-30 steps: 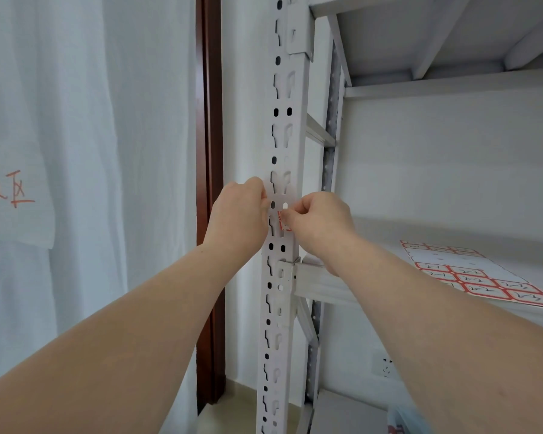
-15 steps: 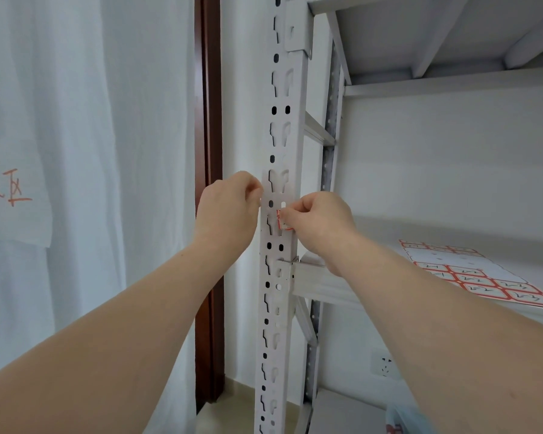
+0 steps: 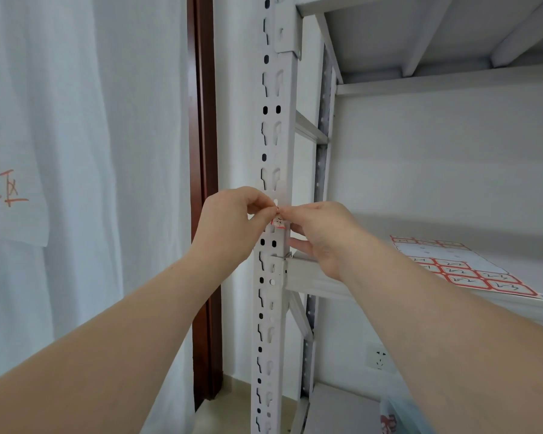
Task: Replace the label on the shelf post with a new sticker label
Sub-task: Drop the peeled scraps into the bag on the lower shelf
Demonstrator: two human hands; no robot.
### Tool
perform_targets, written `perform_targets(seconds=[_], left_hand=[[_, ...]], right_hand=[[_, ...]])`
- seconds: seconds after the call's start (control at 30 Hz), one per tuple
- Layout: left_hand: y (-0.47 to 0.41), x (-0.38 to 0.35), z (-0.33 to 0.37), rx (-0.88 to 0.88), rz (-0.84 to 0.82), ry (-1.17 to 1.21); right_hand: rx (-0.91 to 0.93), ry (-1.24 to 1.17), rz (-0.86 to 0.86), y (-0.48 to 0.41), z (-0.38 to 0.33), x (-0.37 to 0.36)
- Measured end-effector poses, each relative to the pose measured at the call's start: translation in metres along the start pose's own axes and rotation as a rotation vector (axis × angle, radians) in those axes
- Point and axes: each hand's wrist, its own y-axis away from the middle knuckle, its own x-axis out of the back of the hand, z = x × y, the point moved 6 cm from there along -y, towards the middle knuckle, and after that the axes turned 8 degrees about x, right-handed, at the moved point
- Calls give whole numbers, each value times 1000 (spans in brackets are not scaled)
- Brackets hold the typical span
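Both hands are up at the post (image 3: 277, 136), fingertips meeting on its front face. The left hand (image 3: 232, 227) is curled, thumb and forefinger pinching at the top edge of a small red-bordered label (image 3: 278, 222). The right hand (image 3: 322, 233) pinches the same spot from the other side, and a lower finger reaches toward the post just under it. The label sits on the post a little above the shelf (image 3: 314, 277) joint. It looks crumpled and partly lifted, not flat.

Step, as I read it: working the label at its top edge, most likely peeling the old one off. I can't rule out that it's a new one being placed.

The sheet (image 3: 461, 272) of red-bordered stickers lies on the shelf to the right, well apart from the hands, with several spots already blank.

Next move, if peeling: a slow pull down along the post so the paper doesn't tear, with one hand bracing. Then a reach to the sheet for a fresh sticker.

Also there: white curtain (image 3: 76, 151), dark door frame (image 3: 205, 151), wall socket (image 3: 380, 360) low down.
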Motion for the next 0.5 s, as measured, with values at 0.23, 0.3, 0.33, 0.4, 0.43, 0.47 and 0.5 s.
perform_targets(seconds=[0.23, 0.3, 0.33, 0.4, 0.43, 0.47, 0.5], left_hand=[[1, -3, -2, 157, -78, 228], [3, -8, -7, 293, -167, 406], [5, -12, -10, 365, -220, 501], [11, -19, -12, 474, -302, 668], [13, -22, -12, 508, -330, 739], [15, -24, -12, 530, -350, 796], [16, -26, -12, 541, -361, 830]], right_hand=[[-33, -78, -22, 1, 5, 3], [-25, -59, -31, 3, 5, 4], [-21, -48, -37, 4, 5, 5], [-15, -30, -52, 6, 4, 5], [-13, -25, -57, 7, 3, 5], [-13, -22, -62, 8, 3, 6], [-14, -21, -68, 9, 2, 7]])
